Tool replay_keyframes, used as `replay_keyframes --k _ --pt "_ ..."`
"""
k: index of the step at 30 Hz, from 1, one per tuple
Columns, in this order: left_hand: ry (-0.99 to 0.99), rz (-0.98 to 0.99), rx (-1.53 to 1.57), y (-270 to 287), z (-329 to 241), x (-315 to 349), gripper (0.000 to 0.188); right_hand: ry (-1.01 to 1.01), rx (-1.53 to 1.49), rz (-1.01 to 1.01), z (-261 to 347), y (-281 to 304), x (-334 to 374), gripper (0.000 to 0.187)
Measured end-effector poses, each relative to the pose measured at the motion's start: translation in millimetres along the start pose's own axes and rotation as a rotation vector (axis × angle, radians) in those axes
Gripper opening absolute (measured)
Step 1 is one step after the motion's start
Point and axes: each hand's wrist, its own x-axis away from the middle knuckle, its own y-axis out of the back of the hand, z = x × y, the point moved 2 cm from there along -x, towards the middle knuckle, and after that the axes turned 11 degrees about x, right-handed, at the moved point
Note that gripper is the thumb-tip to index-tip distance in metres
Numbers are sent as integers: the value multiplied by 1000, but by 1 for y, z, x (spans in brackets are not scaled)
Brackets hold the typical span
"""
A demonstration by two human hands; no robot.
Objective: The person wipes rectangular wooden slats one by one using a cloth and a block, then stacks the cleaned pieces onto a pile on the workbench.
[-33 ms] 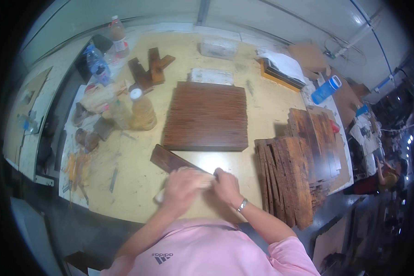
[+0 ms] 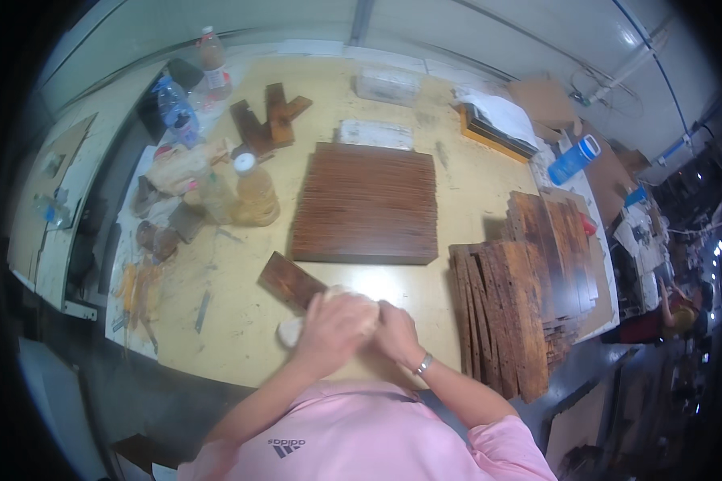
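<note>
A narrow dark brown wooden board [image 2: 290, 280] lies slantwise on the table before me, its near right part hidden under my hands. My left hand [image 2: 334, 327] is closed over a pale cloth [image 2: 361, 309] and presses it on the board. My right hand [image 2: 395, 330], with a metal watch at the wrist, grips the board's right end; its fingers are partly hidden. A whitish piece [image 2: 290, 332] sticks out beside my left hand. Just beyond is a neat stack of brown boards [image 2: 365, 204].
Rough boards [image 2: 501, 301] are piled at the right. Left stand a white-capped bottle of yellowish liquid [image 2: 255, 196], rags [image 2: 176, 168] and plastic bottles [image 2: 175, 112]. Loose dark boards [image 2: 277, 116] lie at the back left. A blue bottle [image 2: 571, 160] is at the far right.
My left hand with the cloth has shifted slightly right along the board. My right hand stays at the board's end. The whole view has shifted a little.
</note>
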Motion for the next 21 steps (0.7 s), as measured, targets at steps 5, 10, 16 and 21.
replay_keyframes --k 5,10,16,21 --pt "188 122 -352 57 39 -53 18 -123 -139 -12 13 24 38 22" --pt "552 -702 333 127 124 -23 27 -176 -399 125 2 22 46 29" --pt "107 -351 360 55 5 -8 26 -254 -1256 518 46 28 41 40" --pt "-165 -318 0 64 27 -41 24 -536 -1673 977 57 26 59 49"
